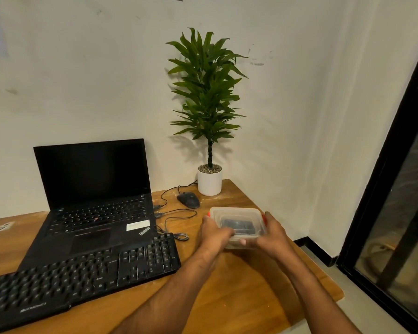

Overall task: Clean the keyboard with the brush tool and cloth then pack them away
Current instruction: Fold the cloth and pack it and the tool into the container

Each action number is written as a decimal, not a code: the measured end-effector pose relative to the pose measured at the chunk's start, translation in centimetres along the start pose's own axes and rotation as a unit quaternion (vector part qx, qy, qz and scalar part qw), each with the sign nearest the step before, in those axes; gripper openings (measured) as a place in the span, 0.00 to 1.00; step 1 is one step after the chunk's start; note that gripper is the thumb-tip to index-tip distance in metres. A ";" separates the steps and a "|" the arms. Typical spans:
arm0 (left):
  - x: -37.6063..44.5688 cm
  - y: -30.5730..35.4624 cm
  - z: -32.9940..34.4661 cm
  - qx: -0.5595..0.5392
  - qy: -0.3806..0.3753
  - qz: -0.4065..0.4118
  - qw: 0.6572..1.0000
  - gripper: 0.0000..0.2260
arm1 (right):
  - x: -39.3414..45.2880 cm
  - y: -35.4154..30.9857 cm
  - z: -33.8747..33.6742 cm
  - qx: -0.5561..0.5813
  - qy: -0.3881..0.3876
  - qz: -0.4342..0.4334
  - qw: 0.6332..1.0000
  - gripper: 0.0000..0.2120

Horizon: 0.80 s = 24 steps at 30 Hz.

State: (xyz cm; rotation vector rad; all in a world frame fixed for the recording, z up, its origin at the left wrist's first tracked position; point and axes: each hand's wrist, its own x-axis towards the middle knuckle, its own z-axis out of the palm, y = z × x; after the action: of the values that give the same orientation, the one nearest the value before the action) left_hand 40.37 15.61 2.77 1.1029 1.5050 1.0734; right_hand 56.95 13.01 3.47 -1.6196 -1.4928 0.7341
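On the wooden counter point(239, 297) we see, going down in size, an open black laptop point(94, 201) at the back left, a black keyboard point(82, 278) lying in front of it, a potted plant point(206, 104) in the far corner, and a wired mouse point(188, 200) beside the pot. To the right of the keyboard we hold a clear plastic container point(237, 213) with red clips, something dark inside; our left hand point(214, 235) and right hand point(273, 235) grip its sides, fingers curled round it.
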 end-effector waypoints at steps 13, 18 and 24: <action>12.6 2.8 0.0 0.104 0.038 -0.010 0.994 0.22 | 13.5 0.2 3.8 0.011 -0.015 0.008 1.000 0.39; 15.4 2.2 0.4 0.099 0.039 -0.021 0.994 0.21 | 16.3 1.2 4.4 0.006 -0.035 0.007 0.999 0.39; 16.5 1.6 0.4 0.078 0.039 -0.026 0.996 0.23 | 17.7 2.4 5.1 0.017 -0.044 0.010 0.999 0.41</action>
State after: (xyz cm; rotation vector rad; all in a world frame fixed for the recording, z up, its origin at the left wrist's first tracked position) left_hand 38.62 31.98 1.18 1.1329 1.6938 0.9873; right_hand 56.33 31.37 0.52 -1.5973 -1.5194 0.8475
